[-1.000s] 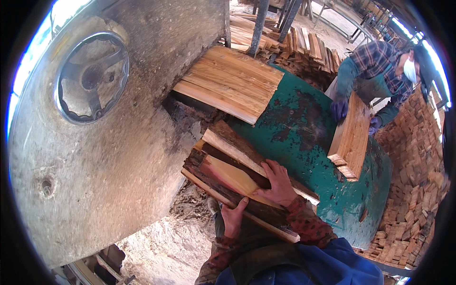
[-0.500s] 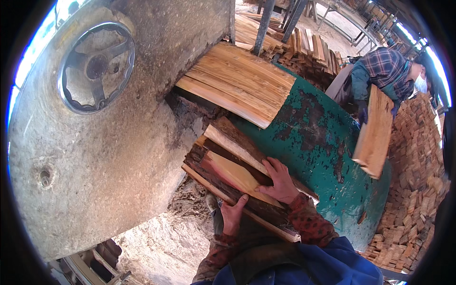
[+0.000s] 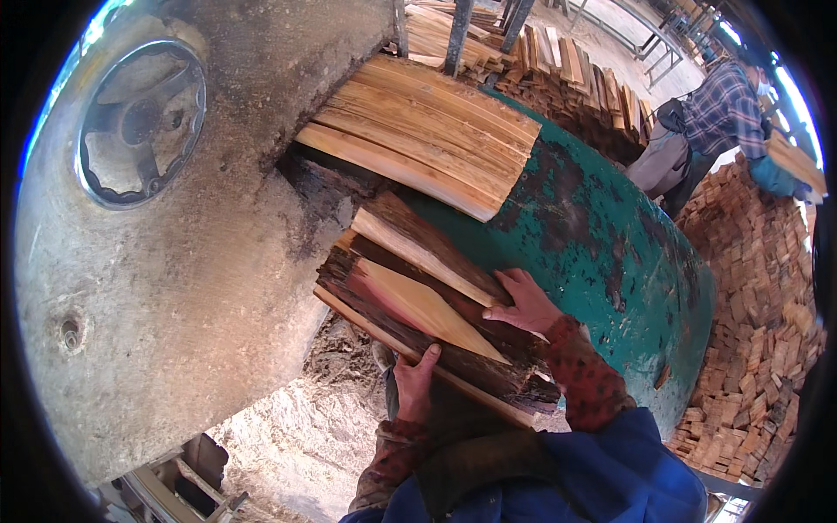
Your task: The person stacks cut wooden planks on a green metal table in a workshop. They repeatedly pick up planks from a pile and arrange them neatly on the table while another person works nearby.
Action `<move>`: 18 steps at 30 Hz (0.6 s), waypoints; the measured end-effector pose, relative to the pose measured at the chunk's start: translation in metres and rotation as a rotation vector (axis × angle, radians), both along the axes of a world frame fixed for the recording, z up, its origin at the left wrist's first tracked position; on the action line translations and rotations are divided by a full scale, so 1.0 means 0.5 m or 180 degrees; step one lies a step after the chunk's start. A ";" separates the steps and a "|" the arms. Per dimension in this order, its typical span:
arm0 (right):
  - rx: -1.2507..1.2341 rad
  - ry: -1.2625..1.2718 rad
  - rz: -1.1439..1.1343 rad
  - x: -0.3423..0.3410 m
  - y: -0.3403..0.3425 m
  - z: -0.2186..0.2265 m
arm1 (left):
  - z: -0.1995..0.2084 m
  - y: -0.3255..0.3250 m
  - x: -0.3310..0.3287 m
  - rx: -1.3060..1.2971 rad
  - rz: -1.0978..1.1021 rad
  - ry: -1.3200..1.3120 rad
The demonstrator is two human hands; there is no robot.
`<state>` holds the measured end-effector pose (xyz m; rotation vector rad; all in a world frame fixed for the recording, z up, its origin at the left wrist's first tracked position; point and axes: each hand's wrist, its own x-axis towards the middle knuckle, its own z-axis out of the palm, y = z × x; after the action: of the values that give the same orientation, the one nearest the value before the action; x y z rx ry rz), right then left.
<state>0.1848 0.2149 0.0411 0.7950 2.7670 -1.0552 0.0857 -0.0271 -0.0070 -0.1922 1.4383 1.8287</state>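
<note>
A bundle of rough, bark-edged boards lies tilted in front of my body, dark bark showing between pale and reddish cut faces. My left hand grips its near edge, thumb on top and fingers hidden below. On the far right part, my right hand is closed over the boards with its thumb laid across the top. Just beyond, a row of clean sawn boards rests side by side on a green metal table with worn, peeling paint.
On the left rises a large dusty machine panel with a metal handwheel. A big heap of wood pieces fills the right, where a co-worker holds boards. Stacked boards stand behind; sawdust covers the floor below.
My right hand has shifted slightly up and right along the boards, while the bundle stays in my hands. The co-worker has swung a board away from the table toward the heap at far right.
</note>
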 end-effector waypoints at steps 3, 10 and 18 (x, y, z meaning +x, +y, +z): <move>0.0147 -0.0177 0.0128 -0.020 -0.006 0.005 | 0.019 0.005 0.002 0.0153 -0.0072 0.0077; -0.0148 -0.0238 0.0228 -0.022 -0.002 0.002 | 0.013 0.002 -0.003 0.0209 -0.0217 0.0241; -0.0313 -0.0190 -0.0088 -0.011 -0.036 0.002 | 0.004 -0.006 -0.008 0.0406 -0.0096 -0.0056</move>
<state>0.1792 0.1968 0.0420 0.8396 2.6395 -1.1428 0.0815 -0.0300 -0.0050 -0.1216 1.3009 1.8823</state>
